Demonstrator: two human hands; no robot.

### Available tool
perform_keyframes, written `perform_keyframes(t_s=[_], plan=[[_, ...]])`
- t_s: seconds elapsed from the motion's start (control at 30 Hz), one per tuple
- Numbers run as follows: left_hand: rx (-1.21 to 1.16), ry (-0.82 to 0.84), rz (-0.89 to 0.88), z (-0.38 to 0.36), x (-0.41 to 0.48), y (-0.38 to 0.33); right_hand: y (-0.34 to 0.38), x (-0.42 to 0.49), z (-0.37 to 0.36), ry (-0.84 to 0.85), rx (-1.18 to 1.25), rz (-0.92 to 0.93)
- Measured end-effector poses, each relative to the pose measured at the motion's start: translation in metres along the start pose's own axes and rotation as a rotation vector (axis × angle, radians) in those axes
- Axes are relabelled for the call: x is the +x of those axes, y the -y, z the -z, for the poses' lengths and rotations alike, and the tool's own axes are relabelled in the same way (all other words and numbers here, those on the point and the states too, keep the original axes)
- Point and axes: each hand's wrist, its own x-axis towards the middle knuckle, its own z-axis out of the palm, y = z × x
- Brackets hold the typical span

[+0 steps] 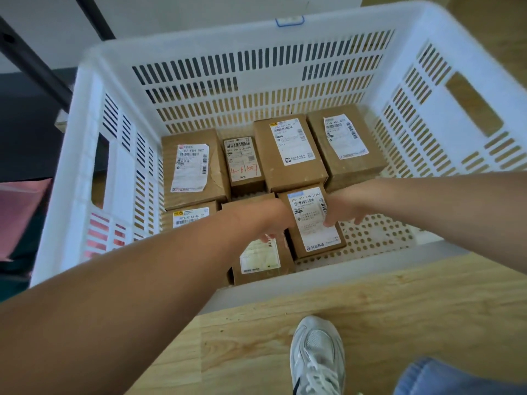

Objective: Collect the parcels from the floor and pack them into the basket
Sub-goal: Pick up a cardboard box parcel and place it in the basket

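Counted seven cardboard parcels (288, 155) in there: four lined up along 12 o'clock, three more toward 6 o'clock. Just one white basket (256, 52). Two hands in it, left hand (269, 223) and right hand (343, 206), plus one sneaker (316, 354) at 6 o'clock.

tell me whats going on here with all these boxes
A person is bent over a white basket, packing cardboard parcels. Six already lie flat on its floor. The right grip holds a seventh, the blue-labelled parcel, by its right edge in the front row. The left grip is at that parcel's left side, over a neighbouring parcel; whether it holds anything is hidden. Bare basket floor remains at the front right.
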Motion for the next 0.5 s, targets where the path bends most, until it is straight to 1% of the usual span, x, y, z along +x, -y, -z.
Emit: perform_keyframes(t_s=[0.1, 0.2, 0.33, 0.43, 0.5], plan=[[0.004, -0.069, 0.021, 0.013, -0.007, -0.001, 0.002, -0.003, 0.01, -0.195, -0.147, 0.083], [0.052, -0.14, 0.005, 0.027, -0.02, 0.004, 0.007, -0.014, 0.02, -0.263, -0.201, 0.122], [0.07, -0.218, -0.089, 0.04, -0.052, 0.005, 0.026, -0.062, 0.033, -0.341, -0.23, 0.194], [0.018, -0.343, -0.119, 0.047, -0.078, 0.004, 0.043, -0.098, 0.046, -0.444, -0.256, 0.214], [-0.037, -0.452, -0.169, 0.051, -0.094, 0.007, 0.054, -0.116, 0.054, -0.518, -0.265, 0.249]])
